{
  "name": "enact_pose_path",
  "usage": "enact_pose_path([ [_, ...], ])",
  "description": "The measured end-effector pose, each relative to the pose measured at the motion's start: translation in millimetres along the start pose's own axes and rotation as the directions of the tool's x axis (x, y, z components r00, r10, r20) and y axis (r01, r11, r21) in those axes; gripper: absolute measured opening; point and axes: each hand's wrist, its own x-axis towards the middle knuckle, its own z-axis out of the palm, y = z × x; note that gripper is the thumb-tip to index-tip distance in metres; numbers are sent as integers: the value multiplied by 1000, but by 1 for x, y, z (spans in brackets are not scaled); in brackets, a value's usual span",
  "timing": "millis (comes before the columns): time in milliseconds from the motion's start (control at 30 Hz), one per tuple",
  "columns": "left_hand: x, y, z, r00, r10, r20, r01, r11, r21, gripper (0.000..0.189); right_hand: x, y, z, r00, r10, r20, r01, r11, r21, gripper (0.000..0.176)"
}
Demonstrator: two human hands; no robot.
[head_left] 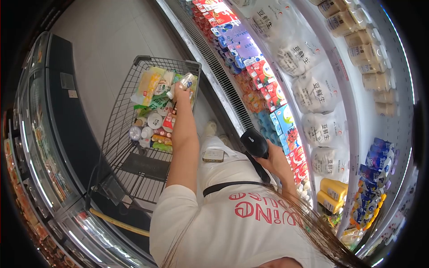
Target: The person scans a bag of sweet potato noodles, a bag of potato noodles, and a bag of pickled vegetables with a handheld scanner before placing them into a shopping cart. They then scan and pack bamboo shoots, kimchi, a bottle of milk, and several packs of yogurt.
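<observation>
My left hand (181,93) reaches over the far end of a wire shopping cart (117,105), its fingers closed around a small pale bottle (187,81) with a label. Below and around that hand lie packed groceries: a yellow and clear bag (149,82), a green packet (157,102), a white round-lidded tub (154,120) and several bottles and jars. My right hand (278,160) is beside my hip, wrapped around a black handheld device (254,143) with a rounded head, which looks like a scanner. Part of its grip is hidden by the fingers.
A chilled shelf on the right holds yogurt packs (243,47), bagged goods (308,91), bottled drinks (364,56) and yellow packs (331,196). Freezer cabinets (38,134) line the left side. A phone (213,155) lies against my clothing; grey floor (103,35) runs ahead.
</observation>
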Motion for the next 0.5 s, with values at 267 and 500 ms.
enact_pose_path([
  [267, -44, -15, 11, 854, 401, -331, -287, 895, 342, 81, 8, 4, 4, 994, 91, -52, -96, 992, -84, 43],
  [500, -17, 9, -51, 932, 357, -57, -329, 903, 277, 70, 25, 12, 8, 999, 30, 15, -28, 991, -129, 39],
])
